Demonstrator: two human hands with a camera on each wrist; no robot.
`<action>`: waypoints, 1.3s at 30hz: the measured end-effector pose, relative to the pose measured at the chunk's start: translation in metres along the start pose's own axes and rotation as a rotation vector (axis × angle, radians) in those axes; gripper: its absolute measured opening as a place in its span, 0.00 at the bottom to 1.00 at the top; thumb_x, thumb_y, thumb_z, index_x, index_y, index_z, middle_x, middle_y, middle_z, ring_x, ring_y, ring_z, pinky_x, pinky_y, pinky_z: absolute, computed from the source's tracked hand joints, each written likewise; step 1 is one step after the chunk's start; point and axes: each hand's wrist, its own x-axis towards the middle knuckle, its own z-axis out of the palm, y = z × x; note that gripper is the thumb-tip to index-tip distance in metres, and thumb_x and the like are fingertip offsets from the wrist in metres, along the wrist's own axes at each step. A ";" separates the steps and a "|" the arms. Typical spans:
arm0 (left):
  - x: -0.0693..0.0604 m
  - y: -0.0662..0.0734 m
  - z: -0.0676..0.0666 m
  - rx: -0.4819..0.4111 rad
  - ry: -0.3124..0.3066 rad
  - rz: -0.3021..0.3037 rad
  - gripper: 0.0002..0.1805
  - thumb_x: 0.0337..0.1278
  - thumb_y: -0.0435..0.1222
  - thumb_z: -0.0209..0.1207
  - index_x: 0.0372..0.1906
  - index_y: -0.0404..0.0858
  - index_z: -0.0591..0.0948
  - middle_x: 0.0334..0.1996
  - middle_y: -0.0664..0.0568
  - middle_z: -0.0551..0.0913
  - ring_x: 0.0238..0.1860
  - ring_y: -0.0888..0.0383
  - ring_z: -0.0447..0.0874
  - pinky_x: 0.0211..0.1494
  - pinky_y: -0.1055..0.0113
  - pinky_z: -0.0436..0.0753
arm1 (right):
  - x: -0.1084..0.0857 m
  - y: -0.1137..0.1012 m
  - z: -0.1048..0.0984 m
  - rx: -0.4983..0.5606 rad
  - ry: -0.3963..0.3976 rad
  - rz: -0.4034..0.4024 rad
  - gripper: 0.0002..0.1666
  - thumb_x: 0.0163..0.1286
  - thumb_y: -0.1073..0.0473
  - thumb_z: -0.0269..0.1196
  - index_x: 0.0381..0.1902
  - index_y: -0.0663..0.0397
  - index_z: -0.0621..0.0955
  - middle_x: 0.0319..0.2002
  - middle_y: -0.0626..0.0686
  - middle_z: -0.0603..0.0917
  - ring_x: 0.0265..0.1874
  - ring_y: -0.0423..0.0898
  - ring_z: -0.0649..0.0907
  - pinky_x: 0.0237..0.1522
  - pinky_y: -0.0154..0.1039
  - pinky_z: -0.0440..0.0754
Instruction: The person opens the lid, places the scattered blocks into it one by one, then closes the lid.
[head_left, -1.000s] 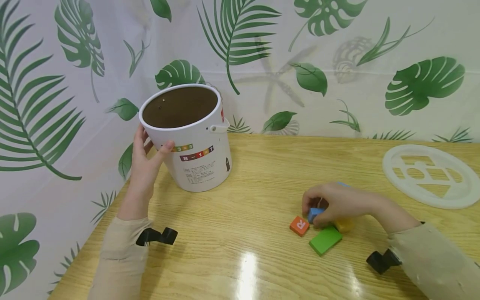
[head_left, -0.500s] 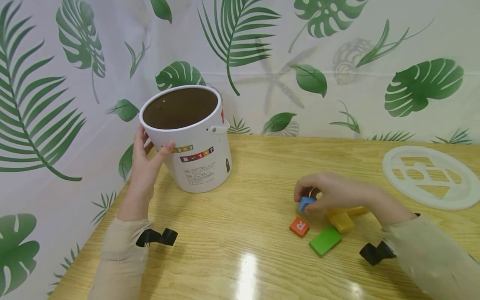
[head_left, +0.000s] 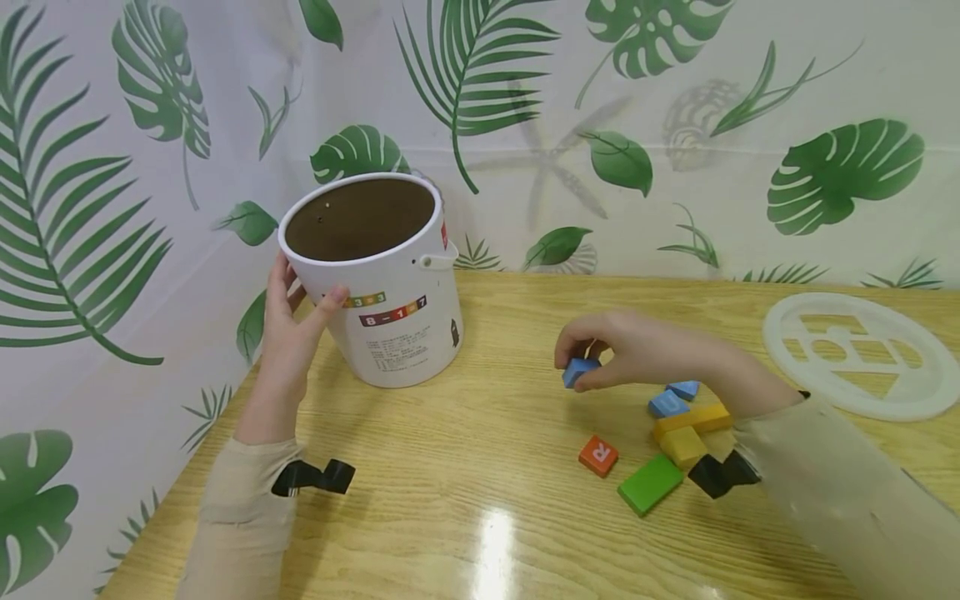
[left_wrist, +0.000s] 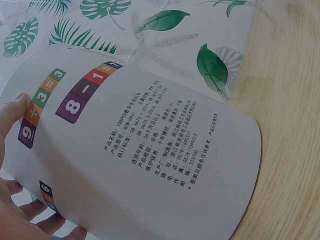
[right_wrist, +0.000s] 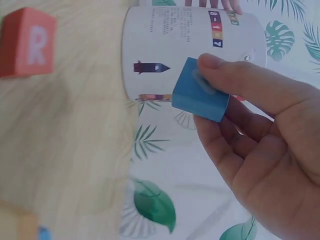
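My left hand grips the side of a white bucket, its thumb on the printed front and its fingers round the far side. The bucket stands on the wooden table with its dark open mouth up; printed sums and small text show in the left wrist view. Between thumb and fingers my right hand pinches a small blue block, held above the table to the right of the bucket. Part of a pale mark shows on the block beside the thumb.
Below the right hand lie a red block marked R, a green block, a yellow block, a long orange-yellow piece and two blue blocks. A white round stencil plate lies at the right. Leaf-print cloth hangs behind.
My right hand has picked the blue block out of the group and carried it left and away from me, uncovering the other blue blocks. The left hand and bucket have stayed put.
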 end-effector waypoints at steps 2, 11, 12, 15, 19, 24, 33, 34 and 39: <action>-0.001 0.000 0.000 0.002 0.001 0.002 0.49 0.55 0.49 0.65 0.75 0.62 0.46 0.74 0.58 0.47 0.71 0.51 0.49 0.69 0.45 0.57 | 0.005 -0.004 -0.003 -0.004 0.009 -0.007 0.09 0.63 0.62 0.67 0.41 0.50 0.80 0.36 0.43 0.81 0.37 0.40 0.81 0.42 0.38 0.81; -0.001 -0.001 0.000 0.003 0.000 0.003 0.50 0.55 0.49 0.65 0.75 0.61 0.46 0.74 0.57 0.47 0.71 0.50 0.49 0.69 0.45 0.57 | 0.030 -0.019 -0.014 -0.020 0.115 -0.086 0.06 0.64 0.63 0.65 0.40 0.53 0.82 0.36 0.44 0.81 0.36 0.40 0.82 0.43 0.37 0.81; 0.000 -0.001 0.000 0.002 0.000 0.003 0.50 0.55 0.49 0.65 0.75 0.61 0.45 0.74 0.57 0.47 0.71 0.50 0.49 0.69 0.45 0.57 | 0.033 -0.020 -0.015 -0.025 0.130 -0.098 0.06 0.64 0.63 0.66 0.39 0.53 0.82 0.36 0.44 0.81 0.36 0.40 0.82 0.43 0.37 0.81; 0.000 -0.001 0.000 0.004 -0.001 0.004 0.50 0.55 0.49 0.65 0.75 0.60 0.45 0.74 0.57 0.47 0.71 0.50 0.49 0.69 0.45 0.57 | 0.041 -0.025 -0.018 -0.030 0.177 -0.134 0.07 0.62 0.64 0.67 0.38 0.54 0.82 0.35 0.45 0.82 0.35 0.39 0.82 0.42 0.36 0.81; 0.000 -0.002 0.000 0.005 -0.004 0.006 0.50 0.55 0.48 0.64 0.75 0.60 0.45 0.74 0.57 0.47 0.71 0.50 0.49 0.69 0.45 0.57 | 0.050 -0.032 -0.022 -0.029 0.235 -0.158 0.07 0.61 0.65 0.68 0.38 0.54 0.82 0.37 0.46 0.81 0.35 0.39 0.82 0.43 0.35 0.81; 0.000 -0.001 0.000 0.002 -0.008 0.012 0.50 0.56 0.48 0.64 0.75 0.60 0.45 0.74 0.57 0.47 0.71 0.50 0.49 0.69 0.45 0.58 | 0.061 -0.041 -0.025 -0.048 0.339 -0.185 0.08 0.61 0.64 0.68 0.39 0.55 0.83 0.38 0.46 0.82 0.35 0.39 0.82 0.44 0.35 0.81; 0.000 0.000 0.000 0.002 -0.009 0.018 0.50 0.56 0.48 0.64 0.75 0.60 0.44 0.74 0.56 0.47 0.71 0.50 0.49 0.69 0.44 0.57 | 0.085 -0.055 -0.033 -0.024 0.412 -0.206 0.10 0.60 0.62 0.69 0.40 0.58 0.83 0.37 0.48 0.83 0.36 0.41 0.80 0.45 0.37 0.80; 0.000 0.000 0.000 0.001 -0.009 0.019 0.50 0.56 0.48 0.64 0.75 0.60 0.44 0.74 0.56 0.47 0.71 0.50 0.49 0.69 0.45 0.57 | 0.088 -0.058 -0.034 -0.022 0.414 -0.204 0.11 0.60 0.62 0.69 0.40 0.58 0.83 0.37 0.48 0.83 0.37 0.41 0.80 0.45 0.37 0.80; 0.001 -0.001 -0.001 -0.008 -0.010 0.024 0.50 0.56 0.47 0.64 0.75 0.59 0.45 0.74 0.56 0.47 0.71 0.49 0.48 0.69 0.45 0.57 | 0.101 -0.068 -0.040 -0.010 0.427 -0.202 0.10 0.60 0.63 0.69 0.40 0.59 0.83 0.38 0.48 0.83 0.38 0.40 0.80 0.44 0.35 0.80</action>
